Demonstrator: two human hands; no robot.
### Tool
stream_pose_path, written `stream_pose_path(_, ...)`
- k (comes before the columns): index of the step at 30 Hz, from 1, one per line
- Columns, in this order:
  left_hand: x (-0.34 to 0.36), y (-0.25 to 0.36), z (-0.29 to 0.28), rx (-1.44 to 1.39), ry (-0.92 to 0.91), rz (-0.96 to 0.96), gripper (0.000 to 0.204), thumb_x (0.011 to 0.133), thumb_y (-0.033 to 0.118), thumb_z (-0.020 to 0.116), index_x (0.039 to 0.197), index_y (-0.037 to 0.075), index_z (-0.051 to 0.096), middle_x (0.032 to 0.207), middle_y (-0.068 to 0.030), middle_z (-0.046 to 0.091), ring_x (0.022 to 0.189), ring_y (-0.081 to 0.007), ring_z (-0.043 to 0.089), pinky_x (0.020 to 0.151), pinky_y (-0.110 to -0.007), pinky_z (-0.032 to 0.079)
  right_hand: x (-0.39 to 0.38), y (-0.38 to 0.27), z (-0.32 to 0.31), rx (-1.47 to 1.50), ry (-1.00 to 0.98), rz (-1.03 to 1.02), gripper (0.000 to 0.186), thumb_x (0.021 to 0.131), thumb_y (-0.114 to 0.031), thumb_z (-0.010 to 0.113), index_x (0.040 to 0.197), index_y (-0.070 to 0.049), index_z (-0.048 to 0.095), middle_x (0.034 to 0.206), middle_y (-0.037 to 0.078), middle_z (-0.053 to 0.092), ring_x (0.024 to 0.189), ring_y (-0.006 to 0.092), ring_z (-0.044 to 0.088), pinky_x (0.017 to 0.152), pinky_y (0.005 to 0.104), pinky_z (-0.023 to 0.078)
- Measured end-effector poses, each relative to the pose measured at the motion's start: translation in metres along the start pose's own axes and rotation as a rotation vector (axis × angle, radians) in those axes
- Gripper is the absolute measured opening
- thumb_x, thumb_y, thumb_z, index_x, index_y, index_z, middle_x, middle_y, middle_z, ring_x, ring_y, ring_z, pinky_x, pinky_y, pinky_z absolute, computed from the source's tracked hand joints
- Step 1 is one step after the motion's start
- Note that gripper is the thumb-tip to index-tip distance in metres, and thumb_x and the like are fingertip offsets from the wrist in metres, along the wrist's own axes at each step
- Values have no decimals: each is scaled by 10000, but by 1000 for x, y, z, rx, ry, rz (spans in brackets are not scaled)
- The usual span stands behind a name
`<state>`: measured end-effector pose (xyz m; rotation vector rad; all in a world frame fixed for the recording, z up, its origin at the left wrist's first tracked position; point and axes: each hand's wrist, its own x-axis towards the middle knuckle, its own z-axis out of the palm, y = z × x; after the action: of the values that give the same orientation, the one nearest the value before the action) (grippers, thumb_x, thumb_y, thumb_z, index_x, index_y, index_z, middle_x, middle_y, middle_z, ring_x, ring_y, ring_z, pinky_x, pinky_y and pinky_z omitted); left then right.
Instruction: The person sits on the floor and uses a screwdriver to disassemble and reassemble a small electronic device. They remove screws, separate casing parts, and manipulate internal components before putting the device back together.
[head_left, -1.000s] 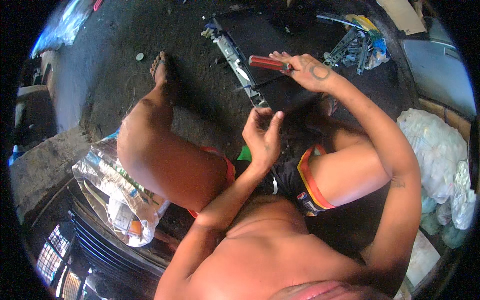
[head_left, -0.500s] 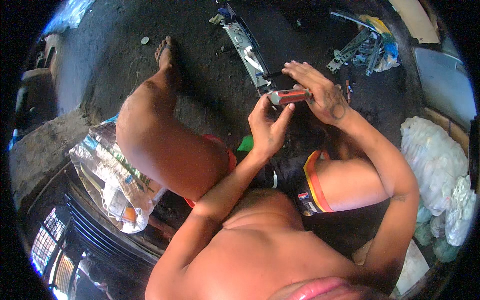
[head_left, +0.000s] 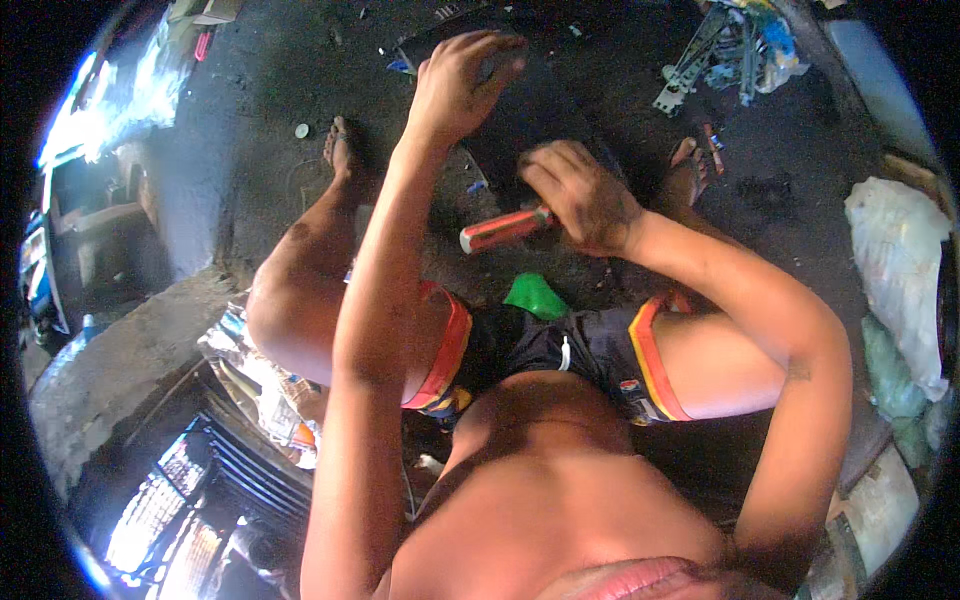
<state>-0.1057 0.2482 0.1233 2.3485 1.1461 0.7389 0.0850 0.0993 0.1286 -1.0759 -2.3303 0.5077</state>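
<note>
In the head view, the right hand (head_left: 585,200) has its fingers curled closed around a red-and-grey tool handle (head_left: 505,230), whose blunt end juts out past the fist toward the left, tilted slightly down, while any working end is hidden. The left hand (head_left: 467,85) is farther forward, over the far-left part of a dark flat panel (head_left: 520,120) on the floor (head_left: 270,75), its fingers bent and the thumb apart, and I cannot tell whether they hold anything; the tool handle is well apart from them.
</note>
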Motion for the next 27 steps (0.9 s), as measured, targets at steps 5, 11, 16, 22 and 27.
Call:
stream_pose_path(5, -52, -37, 2, 340, -204, 78, 537, 952, 544, 636, 1435, 312, 608, 1551, -61, 511, 1466, -312, 413, 1206, -535, 227, 0, -49, 42, -184, 76, -9, 285, 879, -299, 572, 1019, -63, 650, 1127, 124, 629, 1111, 272, 569, 1002, 422, 420)
stream_pose_path(11, -96, -60, -29, 203, -261, -85, 579, 939, 444, 683, 1451, 205, 557, 1547, -137, 466, 1438, -371, 402, 1184, -507, 281, 20, -91, 89, -122, 76, 74, 326, 910, -282, 537, 1082, -41, 675, 1133, 113, 633, 1125, 265, 555, 1053, 442, 404)
stream_pose_path(16, -84, -34, -15, 103, -154, -234, 637, 921, 493, 709, 1441, 162, 548, 1570, -258, 357, 1429, -447, 369, 1187, -521, 286, 15, -114, 106, -89, 59, 30, 373, 915, -296, 526, 1090, -24, 713, 1137, 112, 642, 1169, 289, 544, 1144, 486, 348)
stream_pose_path(22, -97, -40, 2, 193, -102, -228, 569, 870, 525, 715, 1342, 214, 654, 1627, -294, 264, 1503, -477, 268, 1201, -582, 202, 19, -120, 100, -118, -27, 23, 353, 915, -302, 536, 1014, -55, 767, 1092, 92, 653, 1147, 281, 544, 1111, 484, 332)
stream_pose_path(27, -104, -37, -3, 181, -76, -200, 454, 872, 476, 706, 1212, 175, 715, 1620, -298, 273, 1489, -482, 284, 1193, -581, 212, 30, -120, 79, -35, -209, -7, 326, 923, -292, 548, 989, -80, 786, 1009, 69, 659, 1060, 248, 540, 976, 408, 347)
